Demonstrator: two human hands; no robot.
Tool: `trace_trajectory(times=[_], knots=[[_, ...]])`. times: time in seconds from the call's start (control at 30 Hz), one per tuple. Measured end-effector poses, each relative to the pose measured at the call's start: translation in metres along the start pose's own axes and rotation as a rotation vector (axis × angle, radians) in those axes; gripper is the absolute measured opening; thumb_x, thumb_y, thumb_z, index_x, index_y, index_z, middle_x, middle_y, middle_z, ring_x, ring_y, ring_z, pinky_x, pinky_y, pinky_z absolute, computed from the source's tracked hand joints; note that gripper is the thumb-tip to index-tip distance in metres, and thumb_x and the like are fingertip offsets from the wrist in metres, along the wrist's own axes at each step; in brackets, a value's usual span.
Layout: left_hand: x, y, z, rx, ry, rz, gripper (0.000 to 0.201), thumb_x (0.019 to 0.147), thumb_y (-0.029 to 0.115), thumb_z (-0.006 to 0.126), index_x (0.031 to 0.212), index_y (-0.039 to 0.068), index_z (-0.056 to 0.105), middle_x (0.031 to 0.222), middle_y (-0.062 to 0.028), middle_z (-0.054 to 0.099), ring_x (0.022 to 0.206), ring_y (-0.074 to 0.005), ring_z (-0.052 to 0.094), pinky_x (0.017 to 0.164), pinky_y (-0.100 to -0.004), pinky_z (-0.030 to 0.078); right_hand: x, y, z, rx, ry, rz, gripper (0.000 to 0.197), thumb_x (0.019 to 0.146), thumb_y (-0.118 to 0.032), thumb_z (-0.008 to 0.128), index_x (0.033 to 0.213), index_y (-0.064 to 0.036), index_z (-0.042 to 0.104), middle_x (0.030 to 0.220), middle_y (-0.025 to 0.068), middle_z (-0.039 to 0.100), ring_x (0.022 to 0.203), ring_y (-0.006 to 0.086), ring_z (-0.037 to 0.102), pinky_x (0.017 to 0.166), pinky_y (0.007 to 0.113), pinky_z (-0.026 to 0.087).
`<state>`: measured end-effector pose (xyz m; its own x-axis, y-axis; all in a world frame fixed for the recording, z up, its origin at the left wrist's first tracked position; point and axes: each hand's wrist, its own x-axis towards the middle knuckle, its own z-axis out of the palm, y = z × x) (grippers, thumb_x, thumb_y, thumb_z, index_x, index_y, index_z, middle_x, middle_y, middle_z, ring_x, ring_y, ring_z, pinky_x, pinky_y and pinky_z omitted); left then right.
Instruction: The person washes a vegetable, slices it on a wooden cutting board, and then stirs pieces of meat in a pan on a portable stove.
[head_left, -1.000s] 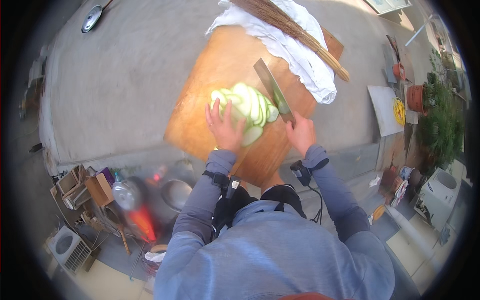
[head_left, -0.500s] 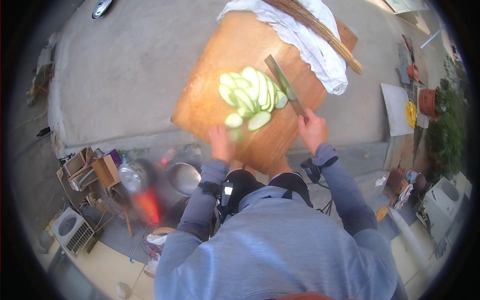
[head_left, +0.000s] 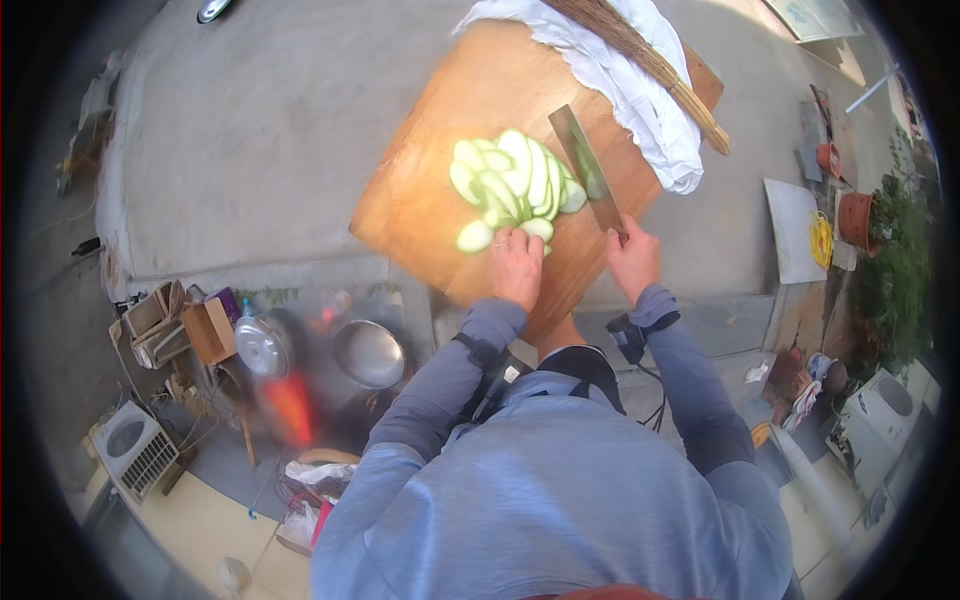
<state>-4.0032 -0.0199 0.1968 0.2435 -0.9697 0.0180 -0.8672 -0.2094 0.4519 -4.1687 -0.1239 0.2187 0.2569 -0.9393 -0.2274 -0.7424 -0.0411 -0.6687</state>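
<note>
In my right hand (head_left: 635, 262) is the handle of a cleaver (head_left: 588, 165), its broad blade pointing away to the upper left beside the food. A heap of pale green-rimmed squash slices (head_left: 515, 175) lies on the wooden board (head_left: 420, 180). My left hand (head_left: 518, 268) is at the near edge of the heap, fingers closed down over a squash slice (head_left: 538, 229) that they partly hide. One more slice (head_left: 475, 236) lies apart, just left of those fingers.
A white cloth (head_left: 650, 120) and a straw brush (head_left: 660, 70) lie across the board's far right. At lower left stand a lidded pot (head_left: 263, 348), a metal basin (head_left: 370, 354) and a cardboard box (head_left: 210, 332). A terracotta pot (head_left: 856, 222) stands at right.
My left hand has moved right, from the board's near left edge to the front of the heap. The loose slice beside it no longer shows there. My right hand keeps its grip on the cleaver.
</note>
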Motion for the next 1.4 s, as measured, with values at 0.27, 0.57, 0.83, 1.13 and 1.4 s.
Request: trace_trajectory(times=[0.27,0.57,0.83,1.13,1.4], knots=[[0.011,0.010,-0.004,0.066,0.078,0.009,0.011,0.075,0.006,0.055,0.085,0.007,0.058,0.111,-0.0169,0.048,0.105,-0.0360,0.046,0.080,-0.0439,0.044,0.001,-0.006,-0.005,-0.055,0.048,0.016,0.017,0.080,-0.017,0.059,0.090,-0.0040,0.061,0.075,0.0191,0.064,0.071,0.0378,0.062,0.061,0.044,0.049],[0.004,0.013,0.008,0.107,0.029,-0.162,0.015,0.076,0.005,0.053,0.092,0.005,0.052,0.112,-0.0185,0.048,0.102,-0.0356,0.047,0.081,-0.0419,0.044,0.001,-0.006,-0.004,-0.054,0.066,-0.009,0.017,0.080,-0.017,0.058,0.090,-0.0033,0.060,0.074,0.0187,0.064,0.071,0.0382,0.062,0.061,0.045,0.049],[0.008,0.011,0.001,0.045,0.016,-0.212,0.021,0.075,0.000,0.052,0.096,0.003,0.051,0.103,-0.0201,0.048,0.097,-0.0363,0.047,0.083,-0.0426,0.041,0.000,-0.008,-0.004,-0.062,0.036,-0.011,0.017,0.080,-0.017,0.057,0.092,-0.0047,0.061,0.074,0.0189,0.063,0.071,0.0384,0.061,0.062,0.045,0.048],[-0.022,-0.054,-0.038,-0.151,0.004,-0.267,0.037,0.067,0.001,0.067,0.102,0.001,0.054,0.096,-0.0185,0.049,0.090,-0.0370,0.048,0.076,-0.0432,0.041,0.001,-0.005,-0.004,-0.062,0.033,-0.011,0.017,0.080,-0.016,0.057,0.092,-0.0046,0.061,0.075,0.0189,0.064,0.071,0.0381,0.062,0.062,0.045,0.049],[-0.019,-0.090,-0.017,-0.193,-0.065,-0.284,0.049,0.066,0.001,0.071,0.111,0.002,0.051,0.097,-0.0168,0.050,0.091,-0.0333,0.050,0.079,-0.0395,0.043,0.003,-0.006,-0.004,-0.093,0.011,-0.017,0.020,0.079,-0.016,0.058,0.094,-0.0043,0.062,0.075,0.0179,0.065,0.070,0.0369,0.063,0.063,0.044,0.050]])
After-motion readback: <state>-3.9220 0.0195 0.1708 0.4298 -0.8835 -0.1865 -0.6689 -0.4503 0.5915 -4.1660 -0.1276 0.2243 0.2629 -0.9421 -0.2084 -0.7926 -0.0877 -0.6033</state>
